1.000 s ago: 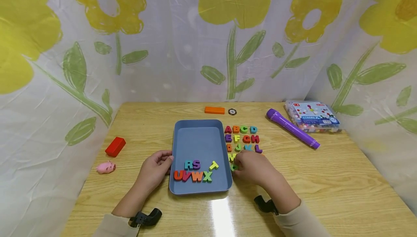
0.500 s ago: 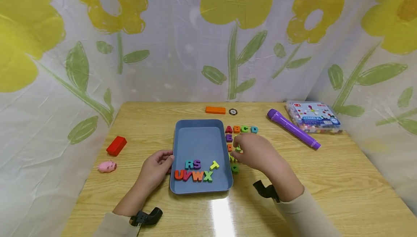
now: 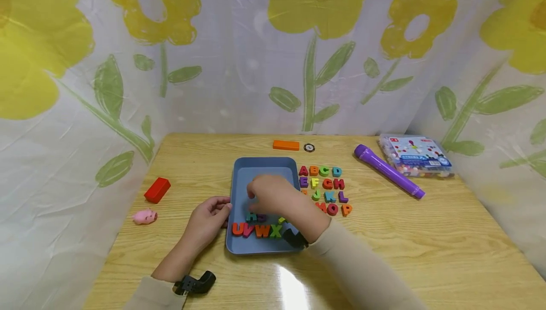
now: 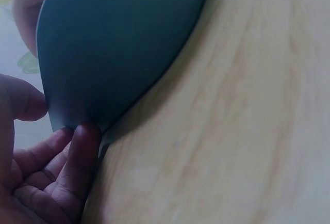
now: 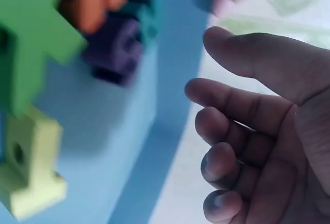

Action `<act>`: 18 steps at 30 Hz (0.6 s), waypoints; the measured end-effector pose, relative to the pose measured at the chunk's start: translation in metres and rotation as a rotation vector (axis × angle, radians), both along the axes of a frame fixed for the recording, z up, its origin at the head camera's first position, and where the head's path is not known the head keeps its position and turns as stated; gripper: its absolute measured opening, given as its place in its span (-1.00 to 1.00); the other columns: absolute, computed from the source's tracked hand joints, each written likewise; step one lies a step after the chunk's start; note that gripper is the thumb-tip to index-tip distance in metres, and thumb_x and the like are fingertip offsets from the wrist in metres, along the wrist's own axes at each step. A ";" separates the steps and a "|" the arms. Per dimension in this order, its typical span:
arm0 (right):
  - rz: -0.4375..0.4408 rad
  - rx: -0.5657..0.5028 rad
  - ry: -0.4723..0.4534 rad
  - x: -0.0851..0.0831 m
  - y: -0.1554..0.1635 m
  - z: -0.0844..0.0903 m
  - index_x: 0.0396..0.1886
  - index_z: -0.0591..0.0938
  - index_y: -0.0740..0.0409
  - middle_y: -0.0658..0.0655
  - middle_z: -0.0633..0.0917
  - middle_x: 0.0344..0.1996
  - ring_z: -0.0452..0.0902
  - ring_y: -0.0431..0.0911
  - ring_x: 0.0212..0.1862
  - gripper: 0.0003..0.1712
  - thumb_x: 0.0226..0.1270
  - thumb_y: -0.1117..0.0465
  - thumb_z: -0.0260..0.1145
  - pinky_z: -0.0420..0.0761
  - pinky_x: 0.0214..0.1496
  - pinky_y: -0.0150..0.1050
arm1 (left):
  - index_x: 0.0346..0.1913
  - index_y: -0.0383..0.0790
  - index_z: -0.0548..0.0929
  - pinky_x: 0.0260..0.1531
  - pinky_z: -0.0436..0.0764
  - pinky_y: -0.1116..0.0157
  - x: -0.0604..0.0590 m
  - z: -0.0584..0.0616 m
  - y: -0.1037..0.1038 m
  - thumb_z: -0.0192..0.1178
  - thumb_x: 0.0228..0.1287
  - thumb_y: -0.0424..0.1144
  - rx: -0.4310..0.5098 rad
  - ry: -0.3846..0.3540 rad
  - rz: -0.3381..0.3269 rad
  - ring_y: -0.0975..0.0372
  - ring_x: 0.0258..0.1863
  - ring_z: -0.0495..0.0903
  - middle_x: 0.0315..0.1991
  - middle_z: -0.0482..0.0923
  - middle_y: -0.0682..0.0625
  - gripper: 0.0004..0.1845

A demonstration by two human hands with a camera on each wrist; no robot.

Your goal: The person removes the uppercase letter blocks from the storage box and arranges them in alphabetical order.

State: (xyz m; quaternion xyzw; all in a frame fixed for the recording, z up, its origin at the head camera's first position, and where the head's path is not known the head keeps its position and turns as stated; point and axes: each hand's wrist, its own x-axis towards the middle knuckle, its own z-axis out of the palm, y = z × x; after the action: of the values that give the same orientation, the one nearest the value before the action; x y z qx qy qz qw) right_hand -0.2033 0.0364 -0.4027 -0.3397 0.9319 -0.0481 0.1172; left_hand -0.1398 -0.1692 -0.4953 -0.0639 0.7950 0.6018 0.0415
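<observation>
A blue-grey tray (image 3: 265, 159) lies on the wooden table. My left hand (image 3: 206, 222) holds its left side, thumb at the rim and fingertips against the outer wall (image 4: 124, 38). Over the middle of the tray hovers my right hand (image 3: 273, 198), its thumb and fingers apart with nothing between them. Along the tray's near end stand the letters U (image 3: 238, 229), V, W (image 3: 262, 231) and X (image 3: 276, 231). Behind them, the R (image 3: 251, 216), a purple S (image 5: 114, 48) and a yellow T (image 5: 33, 167) are partly covered by the right hand in the head view.
Rows of coloured letters, among them a D (image 3: 337, 171) and an L (image 3: 343, 197), lie right of the tray. Farther right are a purple toy microphone (image 3: 388, 170) and a plastic box of beads (image 3: 417, 156). An orange block (image 3: 286, 145), red block (image 3: 157, 190) and pink pig (image 3: 145, 216) surround the tray.
My right hand has moved left from the letter rows to above the tray, uncovering most of those letters. The left hand has stayed at the tray's side.
</observation>
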 end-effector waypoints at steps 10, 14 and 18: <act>-0.005 0.041 -0.055 0.006 -0.005 -0.015 -0.18 0.78 -0.01 -0.07 0.68 -0.25 0.54 -0.16 -0.26 -0.70 0.36 -0.09 0.62 0.65 -0.19 -0.24 | 0.28 -0.33 0.69 -0.24 0.75 0.41 -0.001 -0.001 -0.001 0.25 0.62 -0.18 -0.022 0.000 0.006 0.21 -0.22 0.74 -0.03 0.72 -0.21 -0.64; -0.005 0.048 -0.066 0.007 -0.004 -0.016 -0.26 0.74 -0.02 -0.08 0.64 -0.32 0.54 -0.16 -0.29 -0.71 0.36 -0.07 0.63 0.61 -0.24 -0.26 | 0.27 -0.32 0.70 -0.24 0.75 0.41 0.000 -0.001 -0.001 0.26 0.62 -0.17 -0.024 0.004 0.005 0.21 -0.21 0.73 -0.03 0.72 -0.20 -0.64; 0.006 0.062 -0.055 0.008 -0.004 -0.019 -0.28 0.72 -0.03 -0.08 0.63 -0.33 0.52 -0.17 -0.30 -0.72 0.36 -0.06 0.62 0.58 -0.26 -0.28 | 0.28 -0.34 0.69 -0.25 0.75 0.41 0.000 -0.002 -0.001 0.27 0.62 -0.17 -0.015 0.010 -0.008 0.18 -0.19 0.74 -0.02 0.72 -0.21 -0.63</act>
State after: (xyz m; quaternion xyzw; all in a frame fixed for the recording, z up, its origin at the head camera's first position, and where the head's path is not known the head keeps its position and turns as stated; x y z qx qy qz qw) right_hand -0.1953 0.0320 -0.4214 -0.3372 0.9284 -0.0280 0.1534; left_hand -0.1401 -0.1698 -0.4976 -0.0581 0.8000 0.5959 0.0396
